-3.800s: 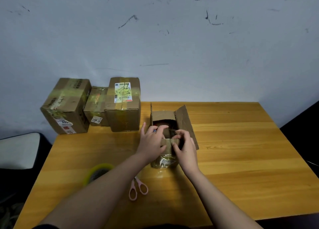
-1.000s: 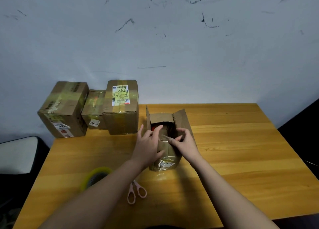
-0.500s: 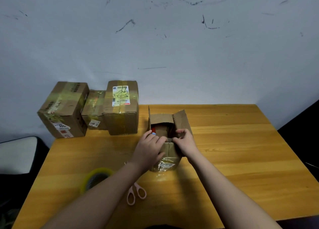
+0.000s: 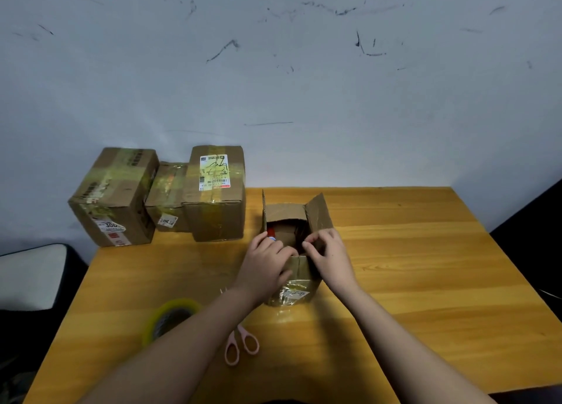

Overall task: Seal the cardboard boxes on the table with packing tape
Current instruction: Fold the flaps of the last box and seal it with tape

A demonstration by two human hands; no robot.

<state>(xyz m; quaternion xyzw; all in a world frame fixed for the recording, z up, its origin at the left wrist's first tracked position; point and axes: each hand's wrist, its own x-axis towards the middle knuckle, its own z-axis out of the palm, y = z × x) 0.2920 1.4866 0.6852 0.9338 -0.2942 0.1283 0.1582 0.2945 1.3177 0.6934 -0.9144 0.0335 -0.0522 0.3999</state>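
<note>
A small open cardboard box (image 4: pixel 296 285) stands mid-table, its far and right flaps up, something red and brown inside. My left hand (image 4: pixel 267 263) lies over the box's near-left top edge with fingers curled on the near flap. My right hand (image 4: pixel 327 253) pinches the near-right flap edge. A roll of yellowish packing tape (image 4: pixel 170 317) lies on the table near my left forearm. Pink-handled scissors (image 4: pixel 240 344) lie in front of the box, partly hidden by my arm.
Three taped cardboard boxes (image 4: pixel 214 193) sit in a row at the wooden table's (image 4: pixel 425 266) back-left corner, against the wall. A chair with a pale cushion (image 4: pixel 30 279) stands left of the table. The table's right half shows bare wood.
Both hands have drawn in from the flaps' upper edges to the box's near rim, the left fingers curling down; the right hand shifted slightly right. The box stayed in place.
</note>
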